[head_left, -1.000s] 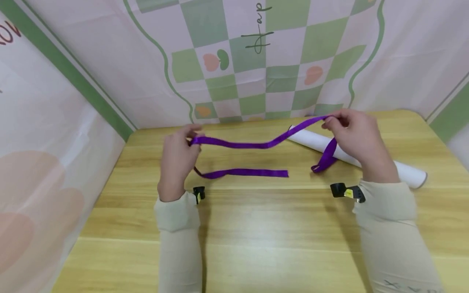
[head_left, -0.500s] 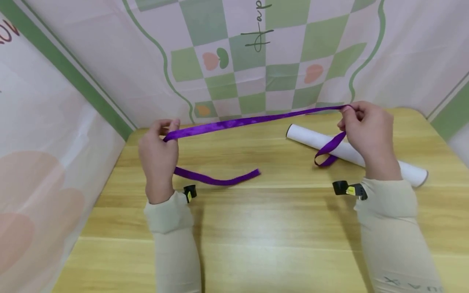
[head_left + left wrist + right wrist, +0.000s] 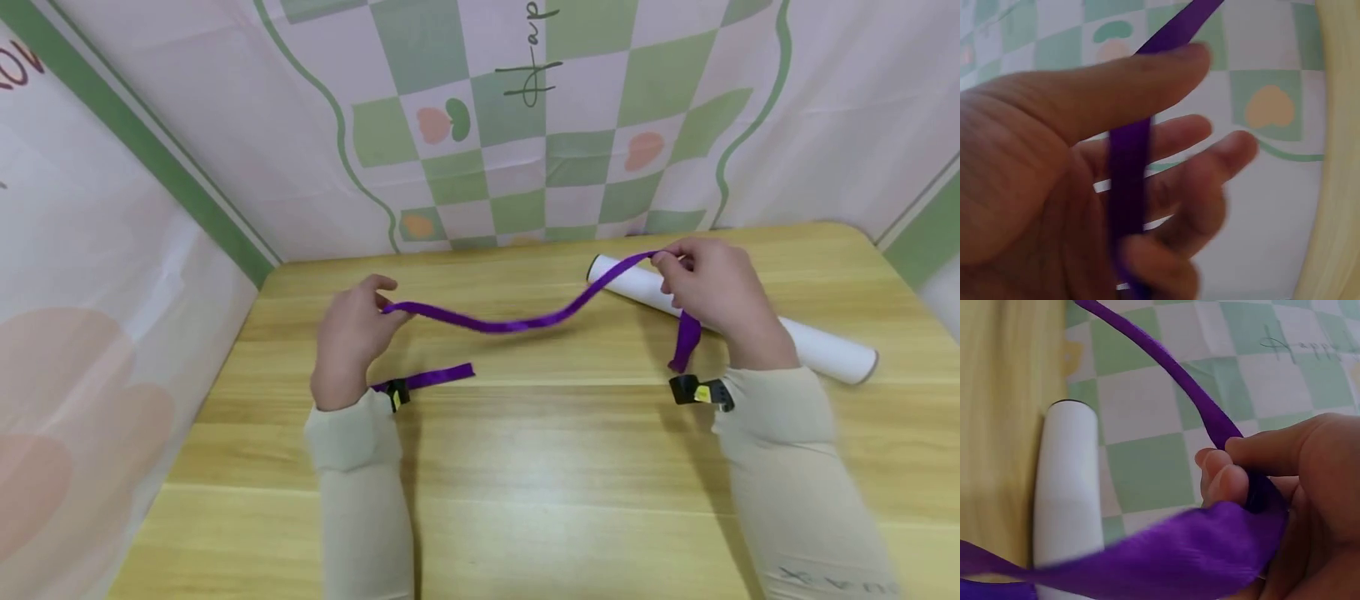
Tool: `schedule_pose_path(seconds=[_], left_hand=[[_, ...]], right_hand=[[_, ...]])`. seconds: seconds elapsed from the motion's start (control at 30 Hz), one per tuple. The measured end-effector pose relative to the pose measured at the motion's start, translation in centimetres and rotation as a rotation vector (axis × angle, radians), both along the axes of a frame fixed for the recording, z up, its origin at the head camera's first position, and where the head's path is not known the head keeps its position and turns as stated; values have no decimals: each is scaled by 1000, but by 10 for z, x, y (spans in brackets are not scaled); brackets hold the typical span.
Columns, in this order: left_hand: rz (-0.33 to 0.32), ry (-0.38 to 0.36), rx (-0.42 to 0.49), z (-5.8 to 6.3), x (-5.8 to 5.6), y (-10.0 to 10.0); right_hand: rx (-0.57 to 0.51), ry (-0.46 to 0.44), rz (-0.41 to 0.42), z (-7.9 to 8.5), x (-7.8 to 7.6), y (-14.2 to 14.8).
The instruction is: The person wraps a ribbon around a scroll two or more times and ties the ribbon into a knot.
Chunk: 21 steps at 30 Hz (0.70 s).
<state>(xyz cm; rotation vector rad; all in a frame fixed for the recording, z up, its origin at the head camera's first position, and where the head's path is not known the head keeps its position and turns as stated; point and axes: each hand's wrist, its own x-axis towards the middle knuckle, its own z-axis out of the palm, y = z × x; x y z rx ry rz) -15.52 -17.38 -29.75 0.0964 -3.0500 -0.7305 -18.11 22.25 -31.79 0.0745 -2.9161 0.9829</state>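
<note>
A long purple ribbon (image 3: 517, 326) sags between both hands above the wooden table. The left hand (image 3: 348, 337) holds it at the left; in the left wrist view the ribbon (image 3: 1130, 169) runs behind the thumb and across the palm, with the little finger curled over it. Below that hand, a loose ribbon end points right, partly hidden by the wrist camera. The right hand (image 3: 723, 292) pinches the ribbon between thumb and fingers. From it hangs a slack length, seen as a broad twisted loop of ribbon (image 3: 1179, 556) in the right wrist view.
A white tube (image 3: 828, 350) with dark-rimmed ends lies slantwise on the table (image 3: 540, 467), behind and partly hidden by the right hand. A checked cloth backdrop (image 3: 513, 175) rises at the table's rear edge, and another printed cloth (image 3: 97, 333) stands at the left.
The hands first spread apart and drew the ribbon nearly straight, then came closer and lower, and it sags again. The left loose end now shows shorter.
</note>
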Motion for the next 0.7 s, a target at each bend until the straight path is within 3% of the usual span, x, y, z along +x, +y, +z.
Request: schedule_pose_path(seconds=[0.1,0.27,0.37,0.57,0.7], left_hand=[[-36,-48,13,-6,-4,2],[-34,-23,19,-14,-10,3],[-30,-49,10,-19,-13,3],[-33,-210,-10,-25,-16,3],[-57,-220,-22,-24,-16,5]], right_hand=[[68,-50,38,-4,-2,-2],[215,-224,181,-12,-6,0],[243,-257,232,-16,-7,2],[216,-297,237,-18,-6,7],[219,-292,228,-17,-9,13]])
